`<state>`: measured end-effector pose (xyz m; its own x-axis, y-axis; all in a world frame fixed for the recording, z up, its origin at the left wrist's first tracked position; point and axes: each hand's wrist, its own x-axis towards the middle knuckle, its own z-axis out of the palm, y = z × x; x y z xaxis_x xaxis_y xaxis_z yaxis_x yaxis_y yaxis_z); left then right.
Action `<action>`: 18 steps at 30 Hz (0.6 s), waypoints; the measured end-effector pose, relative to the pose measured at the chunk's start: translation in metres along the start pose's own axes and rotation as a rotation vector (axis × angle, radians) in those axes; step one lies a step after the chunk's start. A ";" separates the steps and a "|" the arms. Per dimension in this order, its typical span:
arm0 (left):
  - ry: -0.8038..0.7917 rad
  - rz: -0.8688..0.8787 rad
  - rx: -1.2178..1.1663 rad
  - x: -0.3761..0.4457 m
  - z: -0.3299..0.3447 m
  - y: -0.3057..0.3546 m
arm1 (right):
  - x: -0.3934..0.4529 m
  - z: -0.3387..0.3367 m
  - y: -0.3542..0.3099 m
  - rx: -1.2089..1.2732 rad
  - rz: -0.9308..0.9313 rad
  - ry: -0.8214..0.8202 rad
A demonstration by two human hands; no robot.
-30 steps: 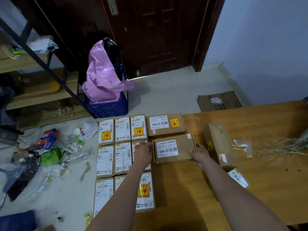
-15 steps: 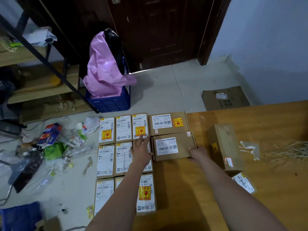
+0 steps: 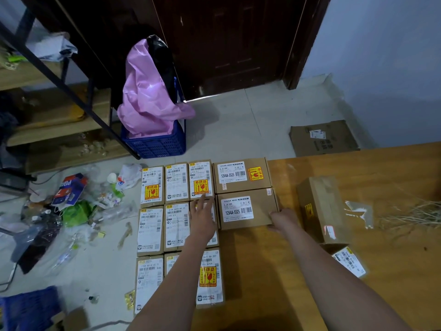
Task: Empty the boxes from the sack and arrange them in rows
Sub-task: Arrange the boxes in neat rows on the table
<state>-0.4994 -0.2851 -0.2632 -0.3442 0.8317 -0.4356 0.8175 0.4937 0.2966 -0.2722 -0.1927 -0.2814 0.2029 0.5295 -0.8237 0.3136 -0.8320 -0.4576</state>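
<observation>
Left hand (image 3: 202, 217) flat, fingers straight, on the middle-row box (image 3: 210, 225); right hand (image 3: 282, 219) gripping the 12V4A box (image 3: 247, 209) at its near-right corner, by the table (image 3: 262, 283) left edge. Too hard a shove likely to skew the neighbouring row or ride over it.

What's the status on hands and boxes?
Left hand flat on middle-row box. Right hand pushing 12V4A box into grid. Two loose boxes remain right.

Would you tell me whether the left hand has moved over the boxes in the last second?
Yes: the left hand slid away from the person, its fingertips reaching the yellow-stickered box.
</observation>
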 end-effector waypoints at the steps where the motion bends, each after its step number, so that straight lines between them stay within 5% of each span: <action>1: -0.001 -0.004 0.002 -0.001 0.000 0.000 | 0.000 0.000 0.000 -0.039 0.000 0.002; 18: -0.027 -0.023 -0.018 -0.005 -0.006 0.007 | -0.009 -0.007 -0.009 -0.274 -0.025 0.025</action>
<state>-0.4951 -0.2841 -0.2538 -0.3497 0.8133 -0.4650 0.8011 0.5169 0.3017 -0.2702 -0.1890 -0.2680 0.2142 0.5560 -0.8031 0.5571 -0.7449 -0.3671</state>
